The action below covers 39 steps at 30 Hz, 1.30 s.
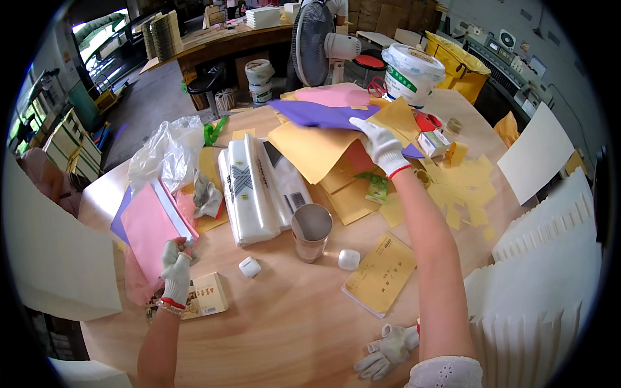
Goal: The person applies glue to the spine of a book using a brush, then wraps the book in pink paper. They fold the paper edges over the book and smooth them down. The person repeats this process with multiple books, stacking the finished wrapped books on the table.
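Observation:
My left hand (175, 266), in a white knitted glove with bare fingertips, is closed at the near right corner of a pile of pink sheets (147, 223). A purple sheet edge shows under that pile. My right hand (380, 143), gloved too, reaches far across the table and pinches a purple sheet (323, 115), which is lifted and blurred at its left end. Below it lies a large yellow-orange sheet (310, 152), partly covered. Behind the purple sheet a pink sheet (333, 94) shows. My right thumb is hidden under the paper.
Plastic-wrapped packs (249, 194), a metal cup (311, 233), two white cases (349, 259), a yellow booklet (381, 271) and a loose glove (388, 352) lie on the table (278, 323). Yellow scraps (469, 187), a white bucket (414, 74) and a fan (317, 45) stand farther off.

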Each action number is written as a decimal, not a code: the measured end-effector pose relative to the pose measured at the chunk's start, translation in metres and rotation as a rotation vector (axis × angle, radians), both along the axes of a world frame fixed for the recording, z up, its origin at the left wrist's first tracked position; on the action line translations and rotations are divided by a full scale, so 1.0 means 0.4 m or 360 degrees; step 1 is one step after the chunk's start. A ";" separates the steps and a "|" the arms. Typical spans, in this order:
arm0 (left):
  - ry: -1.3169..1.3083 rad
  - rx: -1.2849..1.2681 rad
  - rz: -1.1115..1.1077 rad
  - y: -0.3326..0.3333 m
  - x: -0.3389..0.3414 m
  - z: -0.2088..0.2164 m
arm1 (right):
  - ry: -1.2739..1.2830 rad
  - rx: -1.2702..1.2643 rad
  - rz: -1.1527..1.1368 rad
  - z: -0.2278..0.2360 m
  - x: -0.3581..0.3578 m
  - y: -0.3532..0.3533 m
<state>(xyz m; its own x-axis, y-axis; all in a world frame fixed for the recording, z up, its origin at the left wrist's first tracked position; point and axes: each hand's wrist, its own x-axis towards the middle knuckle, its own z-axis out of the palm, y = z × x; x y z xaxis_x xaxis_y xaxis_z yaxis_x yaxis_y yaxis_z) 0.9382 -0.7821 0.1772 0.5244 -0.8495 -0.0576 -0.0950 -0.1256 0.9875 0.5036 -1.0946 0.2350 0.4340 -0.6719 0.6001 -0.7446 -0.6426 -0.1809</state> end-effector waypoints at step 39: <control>-0.3293 -0.1038 -0.0626 -0.526 -0.242 0.292 | -0.0020 -0.0322 0.0019 -0.055 0.251 0.184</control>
